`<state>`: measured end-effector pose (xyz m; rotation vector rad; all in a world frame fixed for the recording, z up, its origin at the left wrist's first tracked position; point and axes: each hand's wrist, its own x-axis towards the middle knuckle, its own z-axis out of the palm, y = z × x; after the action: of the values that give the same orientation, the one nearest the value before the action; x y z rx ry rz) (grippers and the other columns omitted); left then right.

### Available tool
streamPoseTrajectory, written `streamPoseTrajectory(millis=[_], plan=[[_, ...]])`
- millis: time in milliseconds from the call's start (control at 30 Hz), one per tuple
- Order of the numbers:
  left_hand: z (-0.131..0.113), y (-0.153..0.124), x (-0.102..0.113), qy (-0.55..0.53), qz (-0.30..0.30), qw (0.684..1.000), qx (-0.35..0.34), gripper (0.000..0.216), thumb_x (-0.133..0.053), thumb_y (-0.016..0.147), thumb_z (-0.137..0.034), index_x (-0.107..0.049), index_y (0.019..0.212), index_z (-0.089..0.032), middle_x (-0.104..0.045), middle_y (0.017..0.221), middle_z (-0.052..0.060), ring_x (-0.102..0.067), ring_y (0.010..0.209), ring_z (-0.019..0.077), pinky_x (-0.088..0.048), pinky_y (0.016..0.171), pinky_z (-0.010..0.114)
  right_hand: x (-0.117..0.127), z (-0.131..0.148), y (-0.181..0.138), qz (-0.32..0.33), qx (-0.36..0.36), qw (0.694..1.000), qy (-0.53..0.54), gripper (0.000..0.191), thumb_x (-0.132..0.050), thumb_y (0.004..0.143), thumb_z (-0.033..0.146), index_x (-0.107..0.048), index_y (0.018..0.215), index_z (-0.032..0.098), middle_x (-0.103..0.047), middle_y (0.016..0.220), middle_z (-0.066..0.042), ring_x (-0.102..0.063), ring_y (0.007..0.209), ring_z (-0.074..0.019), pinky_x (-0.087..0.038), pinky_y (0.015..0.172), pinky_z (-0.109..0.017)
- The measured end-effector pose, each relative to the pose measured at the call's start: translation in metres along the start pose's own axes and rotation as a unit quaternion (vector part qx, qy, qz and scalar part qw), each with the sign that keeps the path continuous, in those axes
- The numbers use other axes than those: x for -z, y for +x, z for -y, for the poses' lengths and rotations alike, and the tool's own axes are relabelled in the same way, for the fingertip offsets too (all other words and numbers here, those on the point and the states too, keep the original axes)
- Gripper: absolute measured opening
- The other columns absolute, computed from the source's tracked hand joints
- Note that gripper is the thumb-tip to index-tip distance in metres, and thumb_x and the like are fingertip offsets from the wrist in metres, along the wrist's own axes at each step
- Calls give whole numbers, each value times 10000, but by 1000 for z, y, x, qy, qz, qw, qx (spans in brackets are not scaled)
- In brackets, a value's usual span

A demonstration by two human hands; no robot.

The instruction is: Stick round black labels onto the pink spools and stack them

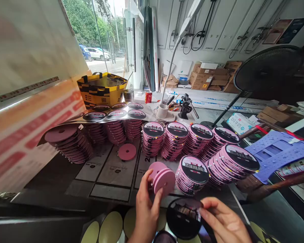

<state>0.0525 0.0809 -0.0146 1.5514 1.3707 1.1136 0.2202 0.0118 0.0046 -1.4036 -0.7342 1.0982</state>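
Observation:
My left hand (147,206) is closed on a pink foam spool (166,181), thumb on its face and fingers at its edge. Another pink disc (157,167) shows just behind; whether the hand holds it too, I cannot tell. Between the thumb and fingers of my right hand (221,216) is a round black sticker (183,218), pinched at its right edge, below and right of the spool. Close by stands a stack of spools with printed black-and-pink labels (194,168). A single pink spool (127,152) lies flat on the table, farther left.
Several labelled stacks (153,130) line the table's right side. Unlabelled stacks (66,135) stand at left under a sheet of round stickers (95,115). Behind are a yellow bag (103,89), a red can (148,97) and a lamp (171,64). A fan (266,69) and purple stool (281,148) are right.

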Motion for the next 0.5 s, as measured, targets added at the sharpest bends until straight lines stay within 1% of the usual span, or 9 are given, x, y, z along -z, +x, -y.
streamPoseTrajectory(millis=[33,67,133,167,267,333,400,433,500], plan=[[-3,-8,1,-76,11,996,39,442,-506,802,-347,-440,1214,-198,-627,1047,91,-609,924,213,-473,820,338,-5,3,3,25,-11,999,20,263,-764,579,423,-659,675,203,-633,602,-14,-574,549,-155,-477,523,-233],[-4,-16,3,-162,26,983,83,485,-543,773,-393,-451,1209,-200,-630,1069,94,-607,950,223,-470,831,334,-10,6,5,45,-20,998,36,261,-773,571,410,-658,672,197,-630,604,-12,-568,553,-148,-472,525,-229],[-5,-33,7,-320,59,928,181,558,-644,673,-441,-491,1160,-215,-638,1100,95,-615,951,248,-484,799,334,-21,8,5,71,-43,995,57,253,-786,560,381,-658,656,184,-615,590,-2,-540,533,-125,-451,503,-210],[-4,-41,9,-372,71,898,225,584,-680,633,-437,-491,1144,-226,-652,1086,91,-632,909,246,-495,759,331,-25,9,4,81,-59,993,65,251,-794,551,366,-657,641,177,-605,572,3,-523,514,-112,-439,486,-199],[1,-60,16,-460,91,816,337,687,-733,579,-367,-416,1182,-279,-678,1039,72,-670,753,214,-504,650,314,-35,8,-2,95,-116,984,92,268,-819,506,343,-647,605,162,-584,534,16,-489,472,-90,-426,460,-190],[3,-68,20,-492,104,781,370,785,-732,572,-330,-343,1253,-312,-667,1075,71,-680,697,211,-509,601,318,-37,9,-6,97,-140,980,99,273,-821,498,342,-643,595,159,-569,516,23,-480,463,-86,-426,458,-189],[2,-71,24,-515,120,759,380,868,-713,581,-292,-255,1316,-346,-653,1111,62,-684,673,214,-514,561,324,-38,10,-8,94,-146,980,93,260,-811,518,340,-645,609,162,-562,517,28,-474,468,-85,-421,458,-186],[1,-72,26,-527,126,750,379,887,-700,587,-273,-226,1332,-356,-651,1115,53,-685,677,212,-519,567,330,-37,10,-9,89,-143,982,87,252,-808,524,336,-646,614,166,-564,524,28,-474,476,-86,-418,460,-183],[-3,-72,28,-547,134,738,371,887,-676,591,-223,-220,1338,-363,-656,1100,35,-686,719,209,-527,623,347,-36,9,-10,79,-134,985,74,240,-802,533,330,-647,623,171,-577,544,24,-477,491,-89,-415,465,-180]])
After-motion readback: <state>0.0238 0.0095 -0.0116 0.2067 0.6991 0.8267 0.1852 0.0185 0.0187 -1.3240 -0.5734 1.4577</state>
